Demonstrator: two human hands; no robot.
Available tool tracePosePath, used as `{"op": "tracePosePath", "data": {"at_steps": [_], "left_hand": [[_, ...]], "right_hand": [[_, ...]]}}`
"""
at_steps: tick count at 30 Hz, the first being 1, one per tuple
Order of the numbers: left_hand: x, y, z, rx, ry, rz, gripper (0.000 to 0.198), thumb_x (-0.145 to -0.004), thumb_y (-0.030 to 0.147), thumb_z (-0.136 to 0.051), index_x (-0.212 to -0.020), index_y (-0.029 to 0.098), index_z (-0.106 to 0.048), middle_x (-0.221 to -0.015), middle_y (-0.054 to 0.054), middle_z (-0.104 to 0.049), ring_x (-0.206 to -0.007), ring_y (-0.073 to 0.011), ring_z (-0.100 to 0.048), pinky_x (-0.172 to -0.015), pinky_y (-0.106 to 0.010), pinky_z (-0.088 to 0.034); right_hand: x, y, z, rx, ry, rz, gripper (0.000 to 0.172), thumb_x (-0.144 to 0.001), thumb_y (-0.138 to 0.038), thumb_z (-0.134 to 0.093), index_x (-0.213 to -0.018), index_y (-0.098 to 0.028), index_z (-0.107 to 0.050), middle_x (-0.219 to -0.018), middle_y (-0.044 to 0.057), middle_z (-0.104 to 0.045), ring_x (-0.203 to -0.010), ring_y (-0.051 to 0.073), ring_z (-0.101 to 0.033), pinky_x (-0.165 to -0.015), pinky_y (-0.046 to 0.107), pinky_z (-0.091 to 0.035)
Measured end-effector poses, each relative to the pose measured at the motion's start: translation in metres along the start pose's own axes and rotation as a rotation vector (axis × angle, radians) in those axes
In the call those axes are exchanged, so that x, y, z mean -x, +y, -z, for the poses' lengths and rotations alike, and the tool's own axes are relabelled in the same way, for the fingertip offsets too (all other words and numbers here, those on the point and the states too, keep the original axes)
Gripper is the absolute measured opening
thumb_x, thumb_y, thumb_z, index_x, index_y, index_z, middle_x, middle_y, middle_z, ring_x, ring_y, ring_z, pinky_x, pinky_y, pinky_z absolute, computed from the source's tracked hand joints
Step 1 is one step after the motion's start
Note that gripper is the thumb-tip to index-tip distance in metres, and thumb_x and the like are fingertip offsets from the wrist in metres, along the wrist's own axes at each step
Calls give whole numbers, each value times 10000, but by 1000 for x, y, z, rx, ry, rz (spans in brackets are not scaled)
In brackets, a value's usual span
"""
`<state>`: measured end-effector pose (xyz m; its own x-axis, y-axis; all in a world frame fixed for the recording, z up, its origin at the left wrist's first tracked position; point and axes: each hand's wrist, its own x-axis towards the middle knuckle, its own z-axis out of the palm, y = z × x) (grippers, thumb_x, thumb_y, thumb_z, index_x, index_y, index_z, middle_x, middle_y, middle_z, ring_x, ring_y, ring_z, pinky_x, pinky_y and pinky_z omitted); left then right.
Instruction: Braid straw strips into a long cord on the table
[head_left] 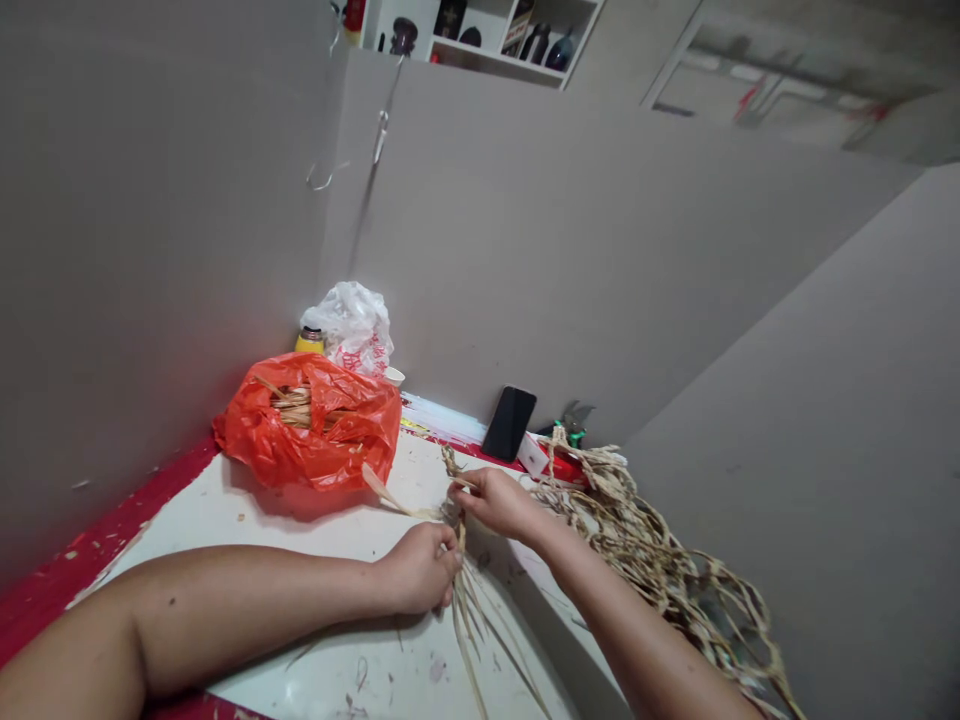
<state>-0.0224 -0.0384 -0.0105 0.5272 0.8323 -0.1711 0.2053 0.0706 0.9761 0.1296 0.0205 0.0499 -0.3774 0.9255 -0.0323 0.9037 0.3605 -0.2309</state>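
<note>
Several long, pale dried straw strands [474,625] fan out over the white board, running down from between my hands. My left hand [421,570] is closed around them, its fingers curled at the upper part of the bundle. Just above and to the right, my right hand [491,500] pinches the strands near their top, where a short knotted or braided end [450,460] sticks up. One wider pale strip [390,497] juts out to the left from between the hands. My fingers partly hide where the strands meet.
A red plastic bag [330,455] holding straw strips stands at the left, with a white plastic bag [352,318] and a yellow-bodied jar [309,342] behind it. A phone [510,422] leans at the back. Braided straw rope [645,530] lies heaped along the right. Grey walls [525,230] enclose the corner.
</note>
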Motion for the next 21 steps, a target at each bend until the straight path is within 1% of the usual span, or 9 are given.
{"op": "tracePosePath", "data": {"at_steps": [3,7,9,11,14,16,17,19,21], "left_hand": [[0,1,0,-10,14,2,135,-843,225,-385,-711,206,-406,-391,75,-416,-352,-90,-368,-423,-192,-303],[-2,-4,-1,11,30,-7,127,-839,235,-392,-717,206,-412,-385,78,-394,-344,-92,-353,-399,-189,-282],[-4,-7,-2,53,39,-4,115,-836,247,-402,-732,203,-425,-386,79,-397,-344,-90,-349,-398,-187,-278],[-7,-9,-1,98,73,13,116,-835,271,-415,-746,200,-437,-395,79,-407,-345,-83,-332,-398,-184,-259],[-9,-8,1,141,116,39,145,-835,314,-437,-748,198,-442,-403,81,-416,-342,-73,-300,-401,-187,-217],[-9,-6,2,161,126,52,163,-829,330,-456,-737,197,-439,-396,85,-410,-339,-69,-286,-409,-190,-201],[-9,-5,2,170,135,57,170,-825,334,-464,-731,195,-439,-392,86,-407,-340,-68,-286,-415,-191,-199],[-9,-3,3,189,162,65,175,-821,332,-473,-722,191,-443,-388,86,-403,-351,-68,-296,-430,-192,-203],[-9,-3,4,206,180,60,174,-816,329,-482,-719,189,-447,-387,84,-406,-365,-68,-308,-438,-192,-207]], "right_hand": [[11,2,1,-54,-13,33,228,-788,-200,-487,-773,-141,-707,-690,27,-689,-592,131,-540,-588,217,-359],[37,3,8,-127,-57,102,265,-806,-205,-471,-879,-160,-723,-767,47,-717,-670,163,-602,-626,229,-392],[52,1,11,-71,-71,78,318,-818,-210,-458,-1014,-197,-708,-839,67,-732,-729,193,-638,-649,248,-407],[67,-2,12,21,-54,38,383,-830,-218,-449,-1154,-233,-653,-922,92,-733,-788,222,-660,-674,268,-418],[84,-5,10,99,-36,28,452,-849,-216,-424,-1278,-269,-556,-961,105,-728,-803,233,-673,-671,278,-424],[93,-4,8,115,-45,32,466,-854,-214,-417,-1302,-276,-528,-927,100,-732,-772,230,-674,-649,275,-420],[96,-3,6,120,-55,23,454,-856,-224,-421,-1292,-274,-537,-892,98,-733,-751,230,-673,-636,274,-416],[104,1,5,114,-74,-21,400,-860,-281,-439,-1229,-258,-593,-835,104,-729,-738,241,-668,-634,280,-414],[111,6,7,27,-59,-86,383,-873,-375,-433,-1160,-231,-641,-826,115,-716,-770,255,-656,-668,300,-424]]}}
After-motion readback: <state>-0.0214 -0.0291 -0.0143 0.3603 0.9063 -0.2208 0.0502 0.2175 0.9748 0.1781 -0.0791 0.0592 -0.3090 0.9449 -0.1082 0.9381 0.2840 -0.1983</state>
